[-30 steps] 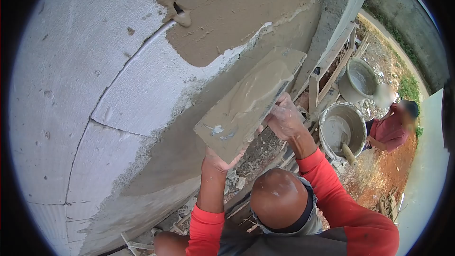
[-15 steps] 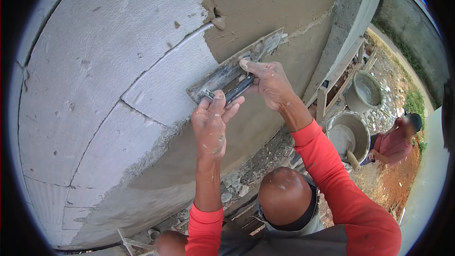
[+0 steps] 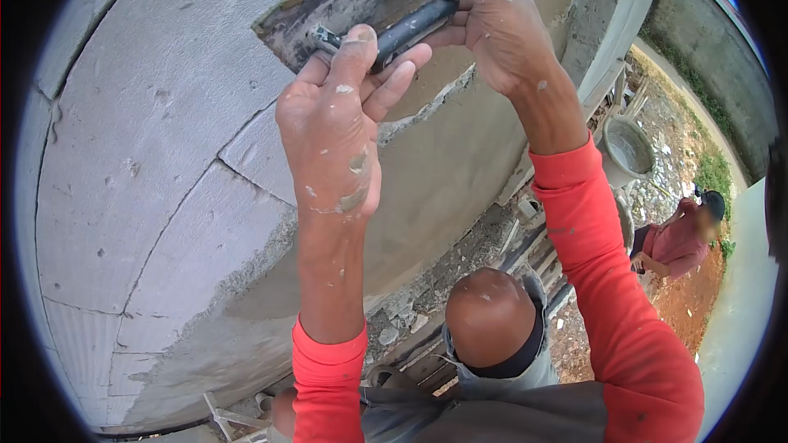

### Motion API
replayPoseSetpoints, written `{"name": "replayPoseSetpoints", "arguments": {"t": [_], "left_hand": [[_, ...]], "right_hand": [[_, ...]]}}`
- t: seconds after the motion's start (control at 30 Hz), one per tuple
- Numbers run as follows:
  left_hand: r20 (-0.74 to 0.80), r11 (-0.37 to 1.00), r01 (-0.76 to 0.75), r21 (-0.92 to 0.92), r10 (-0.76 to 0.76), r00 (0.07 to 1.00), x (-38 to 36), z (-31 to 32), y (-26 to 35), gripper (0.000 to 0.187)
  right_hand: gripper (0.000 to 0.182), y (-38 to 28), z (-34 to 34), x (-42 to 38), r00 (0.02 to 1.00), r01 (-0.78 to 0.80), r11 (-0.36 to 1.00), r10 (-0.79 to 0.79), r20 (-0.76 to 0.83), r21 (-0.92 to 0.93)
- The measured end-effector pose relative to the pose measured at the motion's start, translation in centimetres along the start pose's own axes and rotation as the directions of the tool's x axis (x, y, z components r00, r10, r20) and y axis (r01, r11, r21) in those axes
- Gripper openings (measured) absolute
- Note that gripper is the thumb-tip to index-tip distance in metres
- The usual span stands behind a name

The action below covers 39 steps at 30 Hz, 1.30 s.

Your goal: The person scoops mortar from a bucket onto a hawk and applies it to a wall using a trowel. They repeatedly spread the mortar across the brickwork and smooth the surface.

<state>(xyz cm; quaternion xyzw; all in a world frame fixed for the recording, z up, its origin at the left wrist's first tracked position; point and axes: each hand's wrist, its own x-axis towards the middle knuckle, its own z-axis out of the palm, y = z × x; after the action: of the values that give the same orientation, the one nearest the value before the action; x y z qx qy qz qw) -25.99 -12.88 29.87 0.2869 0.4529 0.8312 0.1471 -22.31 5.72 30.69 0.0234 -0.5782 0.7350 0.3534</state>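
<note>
A plastering trowel with a long metal blade and a black handle is at the top of the view, against the wall. My left hand is closed on the lower left end of the handle, its thumb on top. My right hand grips the upper right end, thumb stretched toward the blade. Dried mortar specks both hands. Below the trowel, grey-brown plaster covers part of the wall, with a ragged ridge near the right wrist. Bare pale blocks with dark joints show on the left. The blade's top edge is partly out of view.
A concrete column borders the plaster on the right. Down below are a bucket, another partly hidden behind my right sleeve, timber pieces and rubble. A person in a dark cap is at the right.
Both hands and the trowel have moved up along the wall and appear larger. A rough ridge of plaster now shows beneath the blade. My right arm now hides most of one bucket.
</note>
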Motion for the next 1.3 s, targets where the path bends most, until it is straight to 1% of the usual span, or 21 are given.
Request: {"name": "replayPoseSetpoints", "arguments": {"t": [0.07, 0.13, 0.17, 0.23, 0.3, 0.37, 0.43, 0.5, 0.57, 0.63, 0.7, 0.77, 0.8, 0.87, 0.93, 0.97, 1.0, 1.03, 1.13, 1.23, 1.3], "left_hand": [[-0.051, 0.985, 0.175, -0.007, -0.175, 0.983, -2.0, -1.9, -4.3, 0.025], [-0.068, 0.953, 0.303, -0.003, -0.302, 0.951, -3.7, -3.9, -8.7, 0.025], [-0.073, 0.935, 0.354, -0.010, -0.353, 0.933, -3.9, -4.2, -10.3, 0.026], [-0.082, 0.939, 0.343, 0.000, -0.342, 0.936, -3.1, -4.6, -12.1, 0.027], [-0.056, 0.957, 0.291, 0.005, -0.290, 0.955, -1.3, -3.5, -10.9, 0.028], [-0.008, 0.976, 0.218, 0.007, -0.218, 0.976, 0.7, -2.1, -8.4, 0.029], [-0.008, 0.986, 0.165, 0.015, -0.165, 0.986, 2.8, 0.8, -4.7, 0.031], [0.017, 0.998, 0.060, -0.012, -0.059, 0.998, 5.6, 2.9, -1.9, 0.031], [0.088, 0.994, -0.081, -0.076, 0.087, 0.992, 8.2, 5.3, 1.1, 0.034], [0.267, 0.986, -0.147, -0.073, 0.162, 0.950, 7.6, 7.2, 5.1, 0.045], [0.314, 0.979, -0.185, -0.088, 0.203, 0.927, 7.5, 7.8, 5.0, 0.045], [0.230, 0.974, -0.201, -0.104, 0.220, 0.948, 7.5, 7.7, 1.8, 0.035], [0.195, 0.995, -0.064, -0.071, 0.077, 0.978, 6.3, 7.1, 0.0, 0.035], [0.114, 0.986, 0.156, -0.052, -0.149, 0.982, 4.1, 5.0, -4.6, 0.035], [0.077, 0.955, 0.297, 0.010, -0.297, 0.952, 2.5, 3.0, -9.1, 0.038], [0.057, 0.943, 0.332, 0.001, -0.331, 0.942, 2.0, 2.3, -10.9, 0.039], [0.042, 0.932, 0.362, -0.010, -0.361, 0.931, 1.6, 1.8, -12.3, 0.039], [0.032, 0.922, 0.387, -0.023, -0.386, 0.922, 1.8, 1.8, -13.3, 0.040], [-0.020, 0.929, 0.369, -0.005, -0.369, 0.929, 4.1, 2.3, -14.1, 0.042], [0.015, 0.950, 0.306, -0.059, -0.305, 0.952, 6.2, 5.0, -11.0, 0.044], [0.020, 0.982, 0.162, -0.102, -0.160, 0.987, 8.6, 8.2, -8.2, 0.031]], "right_hand": [[0.031, 4.3, -2.3, -3.3, 0.988, -0.132, 0.991, 0.131, -0.086, 0.001], [0.029, 8.9, -5.3, -5.7, 0.938, -0.333, 0.943, 0.329, -0.106, -0.021], [0.028, 10.6, -6.1, -5.4, 0.944, -0.317, 0.948, 0.315, -0.099, -0.003], [0.027, 12.6, -6.9, -5.6, 0.942, -0.316, 0.948, 0.319, -0.105, 0.046], [0.028, 10.9, -6.3, -3.8, 0.956, -0.272, 0.962, 0.273, -0.111, 0.027], [0.029, 8.4, -5.5, -1.4, 0.967, -0.231, 0.973, 0.232, -0.104, 0.017], [0.029, 4.7, -4.8, 1.4, 0.976, -0.192, 0.981, 0.193, -0.096, 0.018], [0.031, 0.9, -3.6, 4.7, 0.987, -0.120, 0.992, 0.115, -0.116, -0.030], [0.032, -2.9, -2.6, 7.9, 0.995, 0.039, 0.998, -0.044, -0.090, -0.059], [0.031, -6.1, -2.6, 11.1, 0.995, 0.098, 0.995, -0.098, -0.035, -0.005], [0.029, -6.7, -3.1, 10.7, 0.989, 0.148, 0.989, -0.148, -0.001, 0.009], [0.027, -6.6, -4.5, 7.9, 0.981, 0.191, 0.981, -0.190, 0.023, -0.018], [0.034, -4.1, -6.6, 6.7, 0.972, 0.230, 0.971, -0.232, -0.032, -0.064], [0.033, 0.0, -8.2, 2.8, 0.993, 0.001, 0.993, -0.015, -0.117, -0.116], [0.033, 4.6, -10.8, -0.1, 0.973, -0.172, 0.977, 0.149, -0.175, -0.123], [0.032, 6.1, -11.5, -1.2, 0.958, -0.232, 0.966, 0.208, -0.195, -0.111], [0.032, 7.3, -12.3, -1.8, 0.941, -0.287, 0.953, 0.260, -0.215, -0.101], [0.031, 8.6, -13.2, -1.5, 0.937, -0.289, 0.954, 0.266, -0.226, -0.074], [0.029, 10.3, -13.4, 0.7, 0.933, -0.267, 0.963, 0.265, -0.243, 0.027], [0.030, 6.1, -12.6, 4.2, 0.956, -0.194, 0.981, 0.188, -0.226, -0.008], [0.028, 1.3, -11.3, 7.4, 0.964, -0.131, 0.987, 0.105, -0.244, -0.094]]}}
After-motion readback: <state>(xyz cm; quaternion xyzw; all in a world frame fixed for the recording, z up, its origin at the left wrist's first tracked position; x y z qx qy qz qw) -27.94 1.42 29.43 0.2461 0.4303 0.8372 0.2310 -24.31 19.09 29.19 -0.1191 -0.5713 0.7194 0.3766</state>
